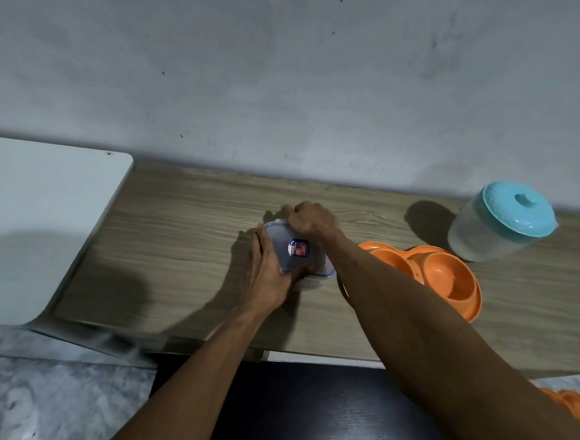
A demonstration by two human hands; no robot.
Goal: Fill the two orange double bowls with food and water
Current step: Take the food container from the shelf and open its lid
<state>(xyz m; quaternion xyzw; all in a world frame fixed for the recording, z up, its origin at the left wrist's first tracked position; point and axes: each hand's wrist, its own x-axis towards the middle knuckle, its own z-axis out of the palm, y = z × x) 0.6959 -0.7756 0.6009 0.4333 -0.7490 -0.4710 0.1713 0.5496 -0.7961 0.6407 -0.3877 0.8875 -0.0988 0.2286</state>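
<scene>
Barely begun, to judge by the scene; orange double bowl (449, 279) on the wooden table (177, 246), right of the clear lidded container (296, 254), visible basins empty; second orange bowl (574, 404) low at the right edge, contents unseen. Left hand (264, 273) wrapped round the container's near side; right hand (311, 221) curled over its far edge, seemingly at a lid clasp. Blue sticker on the lid, writing too small to read; teal-lidded jar (501, 222) unopened.

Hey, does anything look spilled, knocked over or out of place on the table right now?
No spill shows. One oddity: a second orange double bowl sits off the wooden table, low at the right edge, while the other orange double bowl lies on it, empty.
</scene>
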